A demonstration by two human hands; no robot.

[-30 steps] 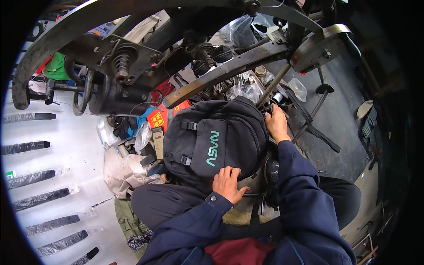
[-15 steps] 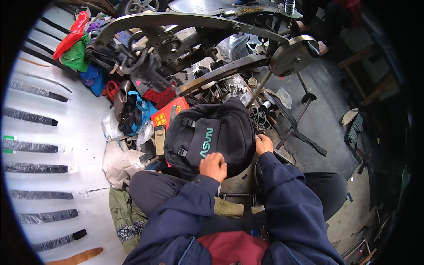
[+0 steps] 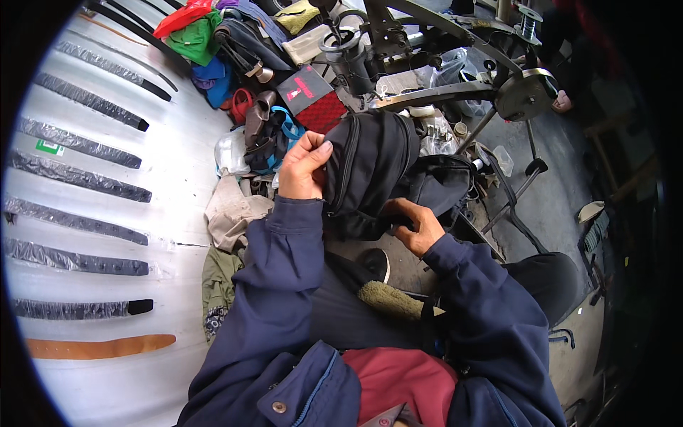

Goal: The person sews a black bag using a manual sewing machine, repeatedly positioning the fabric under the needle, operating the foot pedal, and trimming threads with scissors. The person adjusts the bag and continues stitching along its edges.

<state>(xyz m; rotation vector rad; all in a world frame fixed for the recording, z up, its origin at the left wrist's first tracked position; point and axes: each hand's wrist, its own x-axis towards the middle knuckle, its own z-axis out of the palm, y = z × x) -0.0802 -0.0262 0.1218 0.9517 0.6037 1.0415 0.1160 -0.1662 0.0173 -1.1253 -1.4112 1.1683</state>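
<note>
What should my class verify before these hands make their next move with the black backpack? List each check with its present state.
1. Left grip on the black backpack: ok, at its left edge.
2. Right grip firm: cannot tell, fingertips hidden.
3. Backpack contents known: cannot tell, not visible.
4. Space beyond it uncluttered: not ok, a red-and-black box and a sewing machine arm are there.
5. Plastic-wrapped straps apart from both hands: ok, on the white sheet.

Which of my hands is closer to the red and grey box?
Left. Your left hand, gripping the left edge of the black backpack, is just below the box in view; your right hand, at the bag's lower edge, is farther right and lower.
</note>
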